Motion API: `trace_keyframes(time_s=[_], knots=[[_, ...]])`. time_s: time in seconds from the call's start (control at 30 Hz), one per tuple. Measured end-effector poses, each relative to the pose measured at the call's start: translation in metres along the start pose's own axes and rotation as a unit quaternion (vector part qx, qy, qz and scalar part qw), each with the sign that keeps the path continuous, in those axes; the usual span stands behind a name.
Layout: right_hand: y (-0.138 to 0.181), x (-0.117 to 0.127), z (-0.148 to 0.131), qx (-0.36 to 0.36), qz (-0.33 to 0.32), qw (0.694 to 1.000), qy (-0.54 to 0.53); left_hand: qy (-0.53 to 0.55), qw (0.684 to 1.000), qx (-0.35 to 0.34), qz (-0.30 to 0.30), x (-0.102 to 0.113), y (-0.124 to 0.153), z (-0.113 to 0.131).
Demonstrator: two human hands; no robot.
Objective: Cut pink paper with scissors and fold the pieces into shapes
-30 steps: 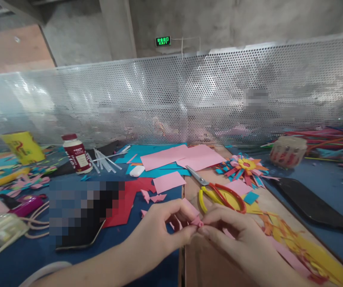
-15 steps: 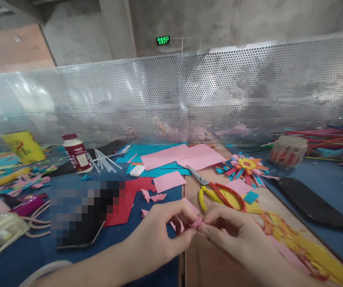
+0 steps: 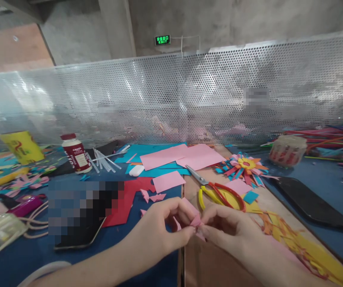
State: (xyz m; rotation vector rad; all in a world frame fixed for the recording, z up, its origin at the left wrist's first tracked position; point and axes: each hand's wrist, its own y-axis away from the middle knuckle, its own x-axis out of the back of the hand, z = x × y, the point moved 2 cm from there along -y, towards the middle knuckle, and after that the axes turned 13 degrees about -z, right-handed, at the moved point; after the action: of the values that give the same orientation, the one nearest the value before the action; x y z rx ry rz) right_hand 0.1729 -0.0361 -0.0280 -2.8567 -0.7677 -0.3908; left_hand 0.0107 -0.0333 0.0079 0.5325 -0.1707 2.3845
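Between the fingertips of my left hand (image 3: 170, 225) and my right hand (image 3: 228, 227) is a small folded piece of pink paper (image 3: 196, 220). Both hands are closed in a pinch on it, low in the middle of the view; fingers hide part of it. Just beyond my right hand lie scissors (image 3: 219, 195) with red and yellow handles. Little folded pink paper pieces (image 3: 157, 197) sit past my left hand, near a pink paper rectangle (image 3: 169, 182). Larger pink sheets (image 3: 200, 156) rest on blue paper (image 3: 135, 153) behind them.
To the left are a dark phone (image 3: 81, 235), red paper (image 3: 125, 207), a bottle (image 3: 75, 153) and a yellow container (image 3: 22, 147). On the right lie a paper flower (image 3: 245, 165), a black flat object (image 3: 312, 203), yellow paper scraps (image 3: 303, 243) and a jar (image 3: 288, 150). A perforated metal screen (image 3: 147, 99) stands behind.
The pink paper has turned between my fingertips, so more of its folded, pointed shape shows. Both hands stay nearly in place.
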Motion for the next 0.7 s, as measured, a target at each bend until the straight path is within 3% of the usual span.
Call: trace_keyframes(time_s=[0.27,0.47,0.6,0.7], knots=[[0.000,0.002,0.000,0.008,0.007,1.000,-0.007,0.019,1.000,0.010,0.002,0.000,-0.002,-0.004],[0.002,0.001,-0.009,-0.005,-0.022,0.999,0.038,0.013,0.999,0.039,-0.035,-0.003,0.000,-0.002],[0.004,0.004,-0.015,-0.003,-0.008,0.994,0.114,0.124,0.989,0.057,-0.061,-0.004,-0.004,-0.011],[0.006,0.009,-0.015,0.066,0.057,0.974,0.209,0.233,0.971,0.047,-0.035,-0.004,-0.008,-0.015]])
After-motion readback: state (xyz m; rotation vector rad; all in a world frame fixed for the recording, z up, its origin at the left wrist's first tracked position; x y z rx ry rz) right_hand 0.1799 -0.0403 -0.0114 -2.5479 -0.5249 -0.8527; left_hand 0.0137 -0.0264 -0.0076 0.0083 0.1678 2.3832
